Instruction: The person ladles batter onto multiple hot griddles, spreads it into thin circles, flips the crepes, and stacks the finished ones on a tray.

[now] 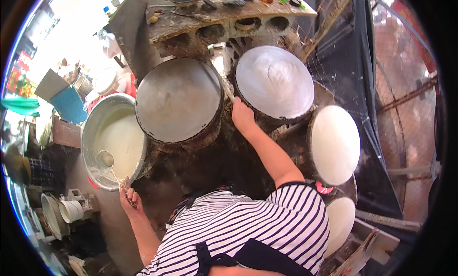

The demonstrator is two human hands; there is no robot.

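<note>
Left hand (130, 196) gripping ladle (109, 162) (in batter basin (90, 133)), right hand (242, 114) outstretched, grip unclear

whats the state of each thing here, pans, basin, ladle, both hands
left hand: closed on the ladle handle
right hand: resting at the edge of the upper white pan, grip unclear
ladle: bowl dipped in the batter, handle leaning over the rim
metal basin: partly full of pale batter
grey round pan: bare, no white layer
upper white pan: coated with a white layer
right white pan: fully covered in white
</note>
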